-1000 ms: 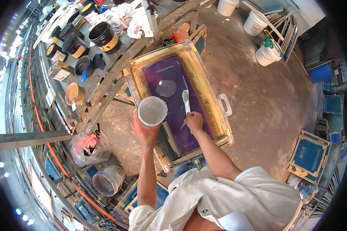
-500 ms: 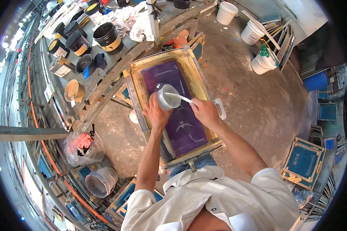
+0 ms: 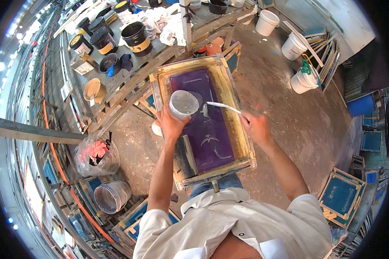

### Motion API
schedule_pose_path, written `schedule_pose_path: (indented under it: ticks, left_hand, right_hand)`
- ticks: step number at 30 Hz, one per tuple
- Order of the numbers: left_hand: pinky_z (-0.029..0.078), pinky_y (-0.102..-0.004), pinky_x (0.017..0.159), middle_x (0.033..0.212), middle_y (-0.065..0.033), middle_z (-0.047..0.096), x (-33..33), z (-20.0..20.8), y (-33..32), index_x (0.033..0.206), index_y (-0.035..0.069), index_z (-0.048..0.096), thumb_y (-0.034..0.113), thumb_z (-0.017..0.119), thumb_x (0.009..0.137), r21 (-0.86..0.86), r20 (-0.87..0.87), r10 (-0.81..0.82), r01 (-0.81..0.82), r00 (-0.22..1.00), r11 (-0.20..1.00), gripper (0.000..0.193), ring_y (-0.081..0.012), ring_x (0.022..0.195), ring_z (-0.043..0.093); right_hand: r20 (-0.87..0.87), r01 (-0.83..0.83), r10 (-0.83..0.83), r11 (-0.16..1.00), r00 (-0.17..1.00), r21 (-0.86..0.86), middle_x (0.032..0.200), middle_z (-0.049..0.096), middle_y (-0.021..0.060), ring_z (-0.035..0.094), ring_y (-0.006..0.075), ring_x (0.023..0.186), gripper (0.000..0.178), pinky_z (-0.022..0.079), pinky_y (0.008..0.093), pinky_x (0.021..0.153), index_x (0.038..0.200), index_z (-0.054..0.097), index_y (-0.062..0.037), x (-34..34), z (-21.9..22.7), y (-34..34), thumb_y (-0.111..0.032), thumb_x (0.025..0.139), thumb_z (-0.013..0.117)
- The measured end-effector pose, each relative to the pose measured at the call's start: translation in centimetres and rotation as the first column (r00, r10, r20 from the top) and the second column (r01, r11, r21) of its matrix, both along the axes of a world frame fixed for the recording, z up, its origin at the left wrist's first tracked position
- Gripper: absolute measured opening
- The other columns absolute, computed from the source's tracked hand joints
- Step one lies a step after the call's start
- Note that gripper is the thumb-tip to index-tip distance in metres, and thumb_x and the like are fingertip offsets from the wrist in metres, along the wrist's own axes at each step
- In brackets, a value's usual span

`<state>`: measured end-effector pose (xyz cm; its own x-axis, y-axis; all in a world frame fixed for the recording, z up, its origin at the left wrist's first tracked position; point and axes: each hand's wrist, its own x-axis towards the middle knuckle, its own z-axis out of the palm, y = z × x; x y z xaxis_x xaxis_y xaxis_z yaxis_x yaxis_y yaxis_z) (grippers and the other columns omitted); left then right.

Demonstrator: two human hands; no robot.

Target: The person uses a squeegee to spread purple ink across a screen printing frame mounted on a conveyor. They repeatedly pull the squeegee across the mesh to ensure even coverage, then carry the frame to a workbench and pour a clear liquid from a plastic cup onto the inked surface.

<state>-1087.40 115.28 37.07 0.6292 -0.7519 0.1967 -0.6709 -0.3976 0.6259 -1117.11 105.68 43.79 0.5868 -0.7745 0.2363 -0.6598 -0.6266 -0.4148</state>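
In my left hand (image 3: 173,125) is a translucent plastic tub (image 3: 182,105), tipped a little toward me, with clear or pale material inside. My right hand (image 3: 256,125) grips a slim white plastic stirrer (image 3: 222,105), its far end pointing left, just outside the tub's rim. Both hands are above a wooden-framed printing screen (image 3: 242,129) with a purple mesh (image 3: 199,146) bearing pale line marks. A dark squeegee with a wooden edge (image 3: 186,156) lies inside the frame at its near left. My hands hide parts of the frame's sides.
At the far left, a bench (image 3: 136,71) bears black ink tubs (image 3: 136,36), white rags (image 3: 168,26) and a tan cup (image 3: 94,90). White buckets (image 3: 304,81) stand at the far right. A clear bucket (image 3: 112,196) and a bag (image 3: 97,155) sit left; more screens (image 3: 339,196) lean right.
The stirrer, inside the tub before, is now out of it as my right hand has moved right. The tub has turned, showing more of its inside. The whole view has shifted slightly.
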Motion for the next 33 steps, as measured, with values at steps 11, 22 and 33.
schedule_pose_path:
  ticks: [11, 22, 33]
  left_hand:
    - [0.035, -0.0509, 0.1, 0.135, -0.0073, 0.059, -1.4, 1.7, -0.9, 0.144, 0.016, 0.047, 0.02, 0.093, 0.056, -0.079, 0.326, -0.146, 0.181, 0.934, 0.98, 0.1, -0.0352, 0.124, 0.051]
    - [0.036, -0.0532, 0.107, 0.132, -0.011, 0.06, 0.8, 1.7, 1.9, 0.139, 0.009, 0.051, 0.027, 0.097, 0.054, -0.141, 0.03, 0.202, -0.196, 0.979, 0.971, 0.098, -0.0375, 0.127, 0.048]
    - [0.031, -0.0585, 0.108, 0.14, -0.0113, 0.055, 1.3, -1.0, 10.5, 0.147, 0.011, 0.044, 0.034, 0.096, 0.055, 0.113, -0.088, 0.417, -0.407, 0.904, 0.906, 0.108, -0.0349, 0.132, 0.043]
  right_hand:
    - [-0.039, -0.193, 0.191, 0.979, 0.981, -0.067, 0.072, 0.062, 0.021, 0.065, 0.0417, 0.072, 0.016, 0.051, 0.0524, 0.061, 0.087, 0.06, -0.0021, 6.0, -1.2, -2.4, -0.016, 0.094, 0.057]
    - [0.129, 0.137, -0.187, 0.937, 0.974, 0.322, 0.073, 0.064, 0.0249, 0.065, 0.0425, 0.07, 0.026, 0.047, 0.0496, 0.061, 0.085, 0.069, 0.002, 0.7, -9.6, -5.5, -0.022, 0.091, 0.065]
    - [0.139, 0.224, -0.32, 0.857, 0.937, 0.465, 0.068, 0.064, 0.02, 0.065, 0.0349, 0.062, 0.025, 0.046, 0.0446, 0.059, 0.087, 0.073, -0.0004, 3.3, -16.7, -1.8, -0.024, 0.091, 0.067]
